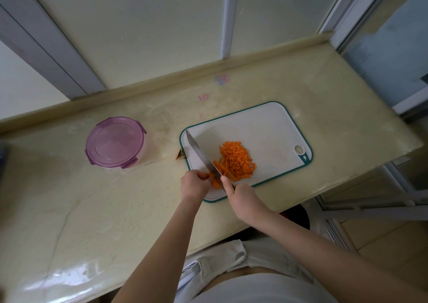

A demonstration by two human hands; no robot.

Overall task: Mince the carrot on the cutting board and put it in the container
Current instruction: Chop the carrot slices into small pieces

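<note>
Head view, itemised left to right, each placed against the cutting board [266, 126].

1. Container [141, 155]: round and clear-bodied, purple lid [115, 140] clipped on. It stands on the counter [92, 210] well left of the board. The lid must come off before filling.
2. Carrot end [180, 156]: a small offcut on the counter, just beside the board's left edge.
3. Left hand [194, 183]: at the board's near left corner, fingers curled down on the carrot strips [216, 183].
4. Knife [201, 153]: long blade running from the board's far left corner to the near edge, its edge on the strips.
5. Minced carrot [236, 159]: a loose heap at the board's middle, right of the blade. Judged light, damp and prone to scatter, so best swept up on the flat of the blade or tipped from the board, not pinched. The strips look stiff and should be pinned close to the cut.
6. Right hand [243, 198]: at the board's near edge, wrapped round the knife handle, forefinger on the spine.
</note>
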